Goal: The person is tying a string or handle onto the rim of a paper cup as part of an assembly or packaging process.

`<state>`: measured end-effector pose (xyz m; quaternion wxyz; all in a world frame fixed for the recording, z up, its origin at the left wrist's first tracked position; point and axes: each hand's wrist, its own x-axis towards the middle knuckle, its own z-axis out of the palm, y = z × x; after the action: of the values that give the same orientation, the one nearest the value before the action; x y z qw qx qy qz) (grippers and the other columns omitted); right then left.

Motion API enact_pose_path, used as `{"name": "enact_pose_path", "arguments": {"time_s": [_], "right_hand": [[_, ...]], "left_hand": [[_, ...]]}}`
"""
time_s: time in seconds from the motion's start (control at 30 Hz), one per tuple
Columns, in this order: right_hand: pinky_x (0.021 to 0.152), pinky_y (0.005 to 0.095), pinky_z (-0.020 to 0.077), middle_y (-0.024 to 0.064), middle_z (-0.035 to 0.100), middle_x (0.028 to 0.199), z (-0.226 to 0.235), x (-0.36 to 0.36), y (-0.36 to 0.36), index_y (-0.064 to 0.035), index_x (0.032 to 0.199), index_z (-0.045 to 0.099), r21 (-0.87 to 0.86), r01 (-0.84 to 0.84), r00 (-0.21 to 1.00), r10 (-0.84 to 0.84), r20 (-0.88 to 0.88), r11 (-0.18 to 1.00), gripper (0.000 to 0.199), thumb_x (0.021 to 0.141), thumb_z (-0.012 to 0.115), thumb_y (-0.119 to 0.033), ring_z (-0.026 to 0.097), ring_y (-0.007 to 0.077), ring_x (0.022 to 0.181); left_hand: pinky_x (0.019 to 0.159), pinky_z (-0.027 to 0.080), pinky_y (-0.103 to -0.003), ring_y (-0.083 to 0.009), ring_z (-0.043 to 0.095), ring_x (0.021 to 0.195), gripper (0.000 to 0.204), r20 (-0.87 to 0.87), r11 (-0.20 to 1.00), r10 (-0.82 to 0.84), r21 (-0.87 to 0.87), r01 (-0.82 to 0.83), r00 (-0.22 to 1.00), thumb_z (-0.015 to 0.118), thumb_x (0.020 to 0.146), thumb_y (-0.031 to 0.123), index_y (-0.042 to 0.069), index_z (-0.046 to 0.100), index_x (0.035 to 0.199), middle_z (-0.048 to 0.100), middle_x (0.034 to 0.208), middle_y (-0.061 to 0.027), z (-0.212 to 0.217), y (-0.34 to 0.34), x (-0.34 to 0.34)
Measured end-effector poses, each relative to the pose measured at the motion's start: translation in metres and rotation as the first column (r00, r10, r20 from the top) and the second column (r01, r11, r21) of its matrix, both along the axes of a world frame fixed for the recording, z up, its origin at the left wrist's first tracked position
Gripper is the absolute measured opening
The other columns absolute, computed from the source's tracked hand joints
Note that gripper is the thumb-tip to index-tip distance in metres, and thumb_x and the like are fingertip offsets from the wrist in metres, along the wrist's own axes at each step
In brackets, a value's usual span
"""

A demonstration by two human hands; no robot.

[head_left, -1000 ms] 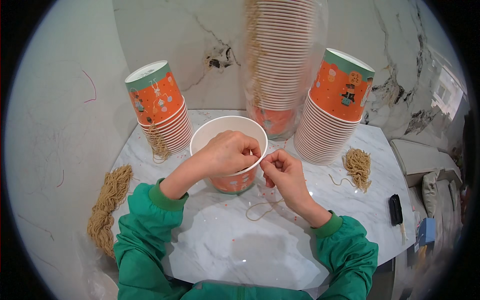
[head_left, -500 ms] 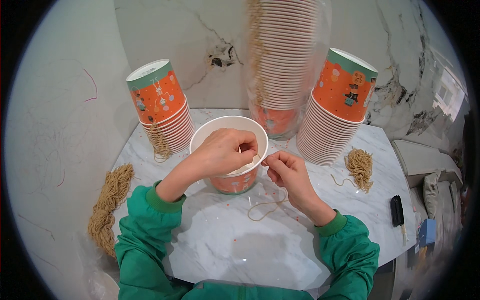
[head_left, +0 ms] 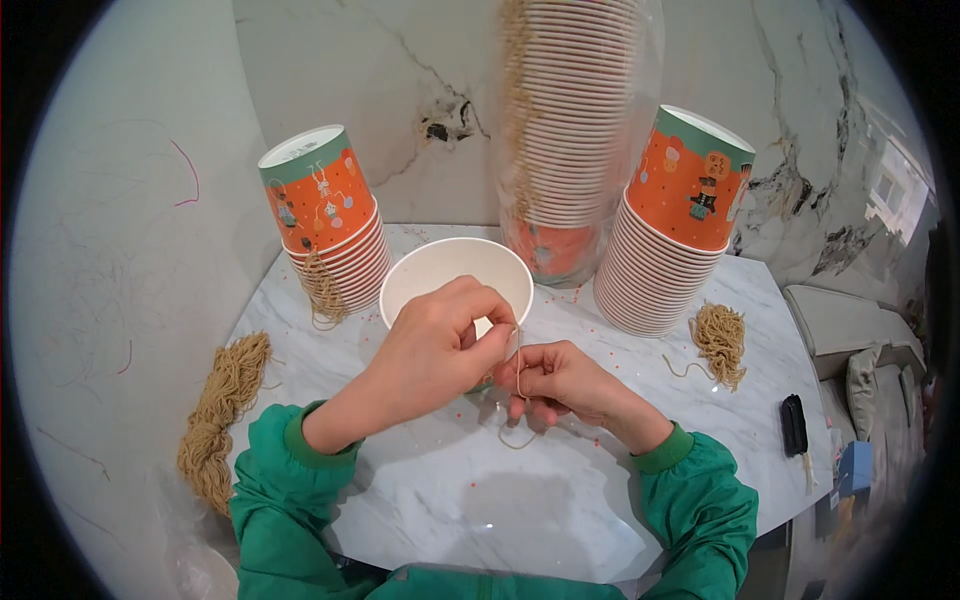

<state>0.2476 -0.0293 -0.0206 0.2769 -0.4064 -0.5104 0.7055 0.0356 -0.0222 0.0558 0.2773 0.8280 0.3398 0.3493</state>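
An upright paper cup, white inside, stands in the middle of the table, its front largely hidden by my hands. My left hand is in front of the near rim, thumb and forefinger pinching a thin tan string. From that pinch the string hangs down to my right hand, whose thumb and forefinger are closed on it while the other fingers curl below. Below the right fingertips, a loop of the string droops over the table.
Upside-down cup stacks, orange and green, stand at left and right. A tall bagged cup stack rises behind. Tan string bundles lie at left and right. A black object sits near the marble table's right edge.
Both hands have come down and nearer from the cup's rim; the left fingers have left its inside. The string now stretches between my two hands in front of the cup.
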Motion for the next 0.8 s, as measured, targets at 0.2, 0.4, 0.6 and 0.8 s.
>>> {"name": "enact_pose_path", "arguments": {"time_s": [0.2,0.4,0.6,0.8], "right_hand": [[0.041,0.0202,0.0337,0.0042,0.069,0.076,0.007,-0.003,-0.005,-0.0061,0.096,0.069,0.014,0.043,0.997,-0.042,-0.057,0.999,0.012,0.097,0.066,-0.017,0.053,0.0054,0.047],[0.048,0.0209,0.0341,0.0063,0.066,0.076,0.002,0.005,0.0,-0.0013,0.099,0.069,0.038,0.111,0.98,-0.103,-0.171,0.993,0.023,0.1,0.063,-0.023,0.047,0.0058,0.053],[0.048,0.0204,0.039,0.0046,0.067,0.076,-0.003,0.004,0.003,-0.0022,0.103,0.071,0.056,0.203,0.949,-0.182,-0.258,0.978,0.032,0.1,0.063,-0.034,0.053,0.0065,0.054],[0.053,0.0211,0.0454,0.0056,0.069,0.088,-0.011,0.002,0.006,-0.0037,0.115,0.069,0.036,0.222,0.919,-0.197,-0.342,0.974,0.035,0.1,0.063,-0.035,0.063,0.0091,0.064]], "left_hand": [[0.059,0.051,-0.025,-0.0076,0.064,0.073,0.009,0.184,0.991,-0.004,-0.132,0.029,0.983,0.062,0.089,-0.002,-0.003,0.063,0.098,0.065,0.105,-0.0074,-0.019,-0.017,-0.002],[0.066,0.057,-0.029,-0.0174,0.069,0.078,0.006,0.012,0.98,0.058,0.191,-0.059,0.998,0.061,0.089,-0.002,-0.004,0.062,0.094,0.066,0.111,-0.0124,-0.03,-0.01,-0.004],[0.059,0.053,-0.034,-0.0252,0.069,0.07,0.005,0.109,0.948,0.084,0.298,-0.113,0.99,0.063,0.085,0.002,0.001,0.061,0.09,0.066,0.105,-0.0097,-0.04,0.002,-0.009],[0.078,0.054,-0.034,-0.0233,0.068,0.094,0.007,0.022,0.959,0.016,0.281,-0.021,1.0,0.065,0.082,-0.002,0.0,0.063,0.089,0.064,0.116,-0.0114,-0.044,0.013,-0.014]]}}
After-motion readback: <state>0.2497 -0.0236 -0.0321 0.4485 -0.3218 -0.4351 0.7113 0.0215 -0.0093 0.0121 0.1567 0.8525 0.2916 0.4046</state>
